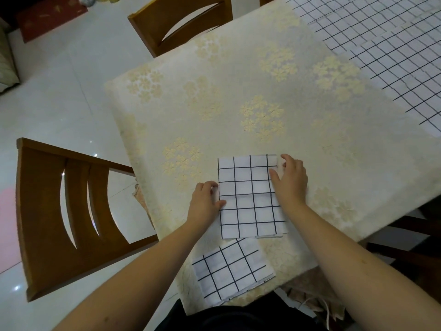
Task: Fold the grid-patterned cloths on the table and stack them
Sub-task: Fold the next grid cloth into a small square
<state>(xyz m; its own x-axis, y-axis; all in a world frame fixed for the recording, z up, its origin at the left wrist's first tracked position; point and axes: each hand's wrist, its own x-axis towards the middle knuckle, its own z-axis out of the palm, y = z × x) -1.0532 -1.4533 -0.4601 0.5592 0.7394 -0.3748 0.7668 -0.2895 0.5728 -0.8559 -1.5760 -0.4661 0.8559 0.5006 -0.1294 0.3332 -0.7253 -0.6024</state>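
Lying on: the desk [298, 96], under a pale cream covering with a raised yellow flower pattern, matte and slightly wrinkled.
Folded cloth: the folded cloth [250, 199] is a white rectangle with thin black grid lines, flat, with a faint crease across its middle; it lies near the desk's near edge.
Left hand: the left hand [205, 201] touches the folded cloth's left edge, thumb tip on the fabric, fingers loosely curled just beside it; whether it pinches the edge cannot be told.
Right hand: the right hand [291, 180] is at the folded cloth's upper right corner, thumb lying on top, fingers curved round the edge, which lifts slightly there.
Second cloth: a smaller folded cloth [231, 268], same grid, sits askew just nearer than the folded cloth, almost touching it, at the desk's rim.
Unfolded cloths: overlapping grid cloths [386, 44] lie spread far beyond the folded cloth, to its right.
Chairs: a wooden chair [71, 211] with a curved slatted back stands left of the folded cloth.
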